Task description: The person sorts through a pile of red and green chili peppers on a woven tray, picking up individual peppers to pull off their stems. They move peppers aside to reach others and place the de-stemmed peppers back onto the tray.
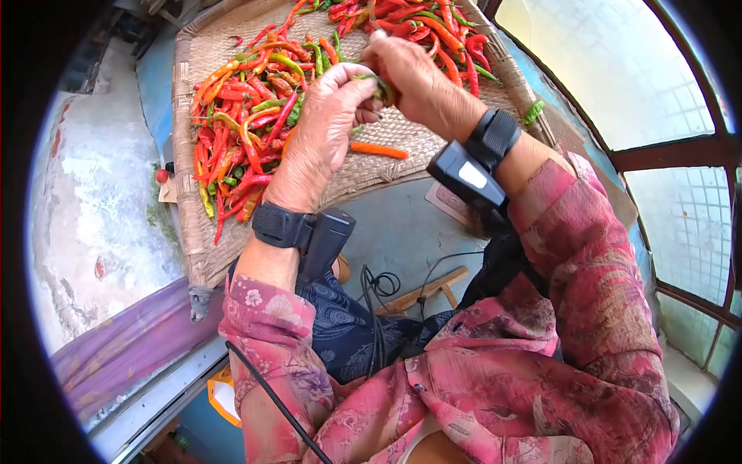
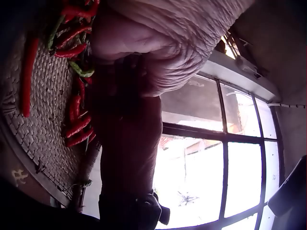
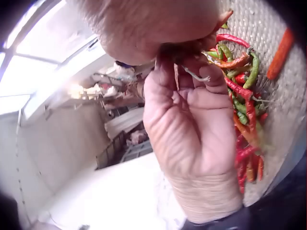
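Observation:
Close together above the woven tray (image 1: 464,155), both hands meet at a dark green and brown chili pepper (image 1: 382,87), mostly covered by fingers. My left hand (image 1: 328,116) pinches it between thumb and fingers. From the other side my right hand (image 1: 417,81) grips it with curled fingers. In the right wrist view a thin pale stem (image 3: 197,75) sticks out by the left fingers. A heap of red, orange and green chilies (image 1: 255,127) lies left of the left hand. Just below the hands lies a single orange chili (image 1: 379,150).
Another pile of mostly red chilies (image 1: 456,39) covers the tray's far right. A green tie (image 1: 533,113) is on the tray's right rim. Framed window panes (image 1: 680,93) stand at the right. Black cables (image 1: 379,286) and a wooden piece (image 1: 425,291) are below, near the person's legs.

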`<action>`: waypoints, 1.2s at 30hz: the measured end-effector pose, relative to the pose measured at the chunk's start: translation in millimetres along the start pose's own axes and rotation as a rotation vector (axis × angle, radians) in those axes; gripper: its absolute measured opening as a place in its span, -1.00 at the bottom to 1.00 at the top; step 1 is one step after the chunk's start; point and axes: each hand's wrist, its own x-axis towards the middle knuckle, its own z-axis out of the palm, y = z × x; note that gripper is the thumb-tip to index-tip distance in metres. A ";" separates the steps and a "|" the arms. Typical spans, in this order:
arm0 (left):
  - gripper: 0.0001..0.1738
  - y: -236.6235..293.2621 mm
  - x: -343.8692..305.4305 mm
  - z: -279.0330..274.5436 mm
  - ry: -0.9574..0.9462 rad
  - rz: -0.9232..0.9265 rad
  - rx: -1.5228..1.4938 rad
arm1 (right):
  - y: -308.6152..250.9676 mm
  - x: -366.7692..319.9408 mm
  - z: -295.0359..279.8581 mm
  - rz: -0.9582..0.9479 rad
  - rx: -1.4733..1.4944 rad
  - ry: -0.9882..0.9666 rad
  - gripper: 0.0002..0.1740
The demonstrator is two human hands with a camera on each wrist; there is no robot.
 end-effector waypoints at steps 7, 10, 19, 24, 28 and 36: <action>-0.84 15.5 2.5 -21.9 0.095 0.110 -0.122 | -9.9 13.6 -27.7 0.198 0.236 -0.017 -0.64; -0.83 12.7 2.3 -28.9 0.126 0.115 -0.086 | -12.0 16.5 -29.5 0.203 0.054 -0.080 -0.68; -0.85 40.0 -10.0 -42.6 0.254 0.057 0.656 | -6.9 1.6 -20.3 0.153 -0.099 -0.234 -0.75; -0.60 35.7 -20.2 -56.6 0.547 0.502 1.671 | -0.9 14.0 -20.1 -0.178 -0.430 -0.155 -0.80; -0.55 31.1 -12.6 -13.0 0.154 0.169 0.602 | -0.6 10.4 -5.1 -0.128 -0.216 -0.325 -0.76; -0.71 24.8 -5.9 -59.4 0.372 0.286 1.434 | -21.7 26.6 -45.9 -0.297 -0.697 -0.202 -0.59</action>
